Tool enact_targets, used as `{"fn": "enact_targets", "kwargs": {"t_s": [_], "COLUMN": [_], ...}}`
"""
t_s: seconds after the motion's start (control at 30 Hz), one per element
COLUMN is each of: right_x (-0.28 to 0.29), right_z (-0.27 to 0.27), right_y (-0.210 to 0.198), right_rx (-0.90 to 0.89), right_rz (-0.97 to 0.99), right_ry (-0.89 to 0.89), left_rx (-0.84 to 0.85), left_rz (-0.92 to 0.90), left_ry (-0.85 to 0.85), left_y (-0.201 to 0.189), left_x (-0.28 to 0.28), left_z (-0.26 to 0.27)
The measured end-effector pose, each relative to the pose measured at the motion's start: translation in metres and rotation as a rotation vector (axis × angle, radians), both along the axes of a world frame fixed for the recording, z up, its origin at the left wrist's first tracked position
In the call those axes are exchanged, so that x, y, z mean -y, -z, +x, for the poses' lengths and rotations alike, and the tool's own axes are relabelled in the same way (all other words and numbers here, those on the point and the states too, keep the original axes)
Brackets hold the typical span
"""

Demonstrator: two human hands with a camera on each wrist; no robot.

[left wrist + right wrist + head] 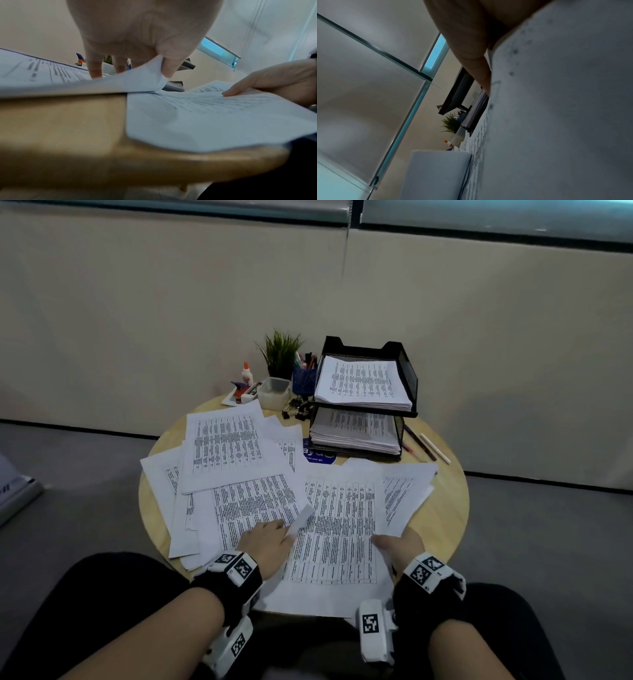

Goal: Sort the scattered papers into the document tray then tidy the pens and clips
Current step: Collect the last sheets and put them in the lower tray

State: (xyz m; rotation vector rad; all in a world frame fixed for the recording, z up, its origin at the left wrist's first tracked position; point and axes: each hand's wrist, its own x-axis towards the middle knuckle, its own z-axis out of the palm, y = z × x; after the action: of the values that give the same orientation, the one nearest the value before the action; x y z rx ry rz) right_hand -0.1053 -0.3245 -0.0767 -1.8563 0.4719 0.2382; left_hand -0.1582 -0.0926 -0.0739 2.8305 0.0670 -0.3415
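Printed sheets lie scattered over a round wooden table (445,508). My left hand (286,530) pinches the lifted corner of a left-middle sheet (257,503); in the left wrist view the curled paper corner (147,75) sits between thumb and fingers of the left hand (161,67). My right hand (383,541) grips the right edge of the front sheet (335,535), thumb on top, also visible as the right hand (228,93). A black two-tier document tray (407,364) at the back right holds paper stacks on both levels. Loose pens (428,446) lie right of it.
Behind the papers stand a blue pen cup (304,378), a clear plastic box (274,392), a small plant (281,350) and a glue bottle (246,373). Black binder clips (296,410) lie by the tray. A wall runs close behind the table. My knees are under the front edge.
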Motion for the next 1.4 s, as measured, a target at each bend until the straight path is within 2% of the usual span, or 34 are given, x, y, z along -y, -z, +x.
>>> {"fn": "enact_targets", "kwargs": {"t_s": [0.1,0.2,0.3,0.47,0.6,0.7,0.73,0.87,0.97,1.07,1.17,1.23,1.33,1.4], "right_x": [0.007,0.019,0.031,0.038,0.038,0.034,0.032,0.021,0.008,-0.003,-0.015,-0.022,-0.033,-0.036], "right_z": [-0.001,-0.009,-0.016,-0.024,-0.030,-0.034,-0.034,-0.026,-0.017,-0.007,0.003,0.008,0.011,0.010], "right_y": [-0.009,-0.029,-0.050,-0.092,-0.126,-0.149,-0.155,-0.180,-0.191,-0.187,-0.174,-0.156,-0.104,-0.071], "right_rx": [0.079,0.130,0.195,0.362,0.477,0.542,0.571,0.660,0.708,0.732,0.719,0.635,0.441,0.330], "right_rz": [0.041,-0.053,-0.088,-0.101,-0.237,-0.314,-0.331,-0.406,-0.384,-0.335,-0.250,-0.188,-0.122,-0.045], "right_ry": [0.012,0.007,-0.005,-0.007,-0.063,-0.139,-0.162,-0.205,-0.208,-0.168,-0.176,-0.229,-0.279,-0.255], "left_rx": [-0.029,-0.084,-0.059,-0.119,-0.235,-0.298,-0.264,-0.035,-0.135,-0.197,-0.170,-0.124,-0.050,-0.058], "left_rz": [-0.192,-0.410,-0.552,-0.518,-0.507,-0.601,-0.560,-0.171,-0.064,0.019,0.060,0.019,-0.067,-0.035], "left_ry": [-0.096,-0.232,-0.308,-0.182,0.006,-0.024,-0.048,-0.212,-0.257,-0.158,-0.095,-0.147,-0.282,-0.330], "left_y": [-0.005,-0.010,-0.015,-0.023,-0.025,-0.030,-0.031,-0.024,-0.018,-0.014,-0.012,-0.008,0.002,0.007], "left_x": [-0.003,-0.007,-0.012,-0.003,0.000,-0.006,-0.012,-0.052,-0.076,-0.084,-0.086,-0.090,-0.094,-0.093], "left_z": [0.002,0.002,0.001,-0.006,-0.010,-0.008,-0.004,0.014,0.020,0.020,0.020,0.023,0.024,0.021]}}
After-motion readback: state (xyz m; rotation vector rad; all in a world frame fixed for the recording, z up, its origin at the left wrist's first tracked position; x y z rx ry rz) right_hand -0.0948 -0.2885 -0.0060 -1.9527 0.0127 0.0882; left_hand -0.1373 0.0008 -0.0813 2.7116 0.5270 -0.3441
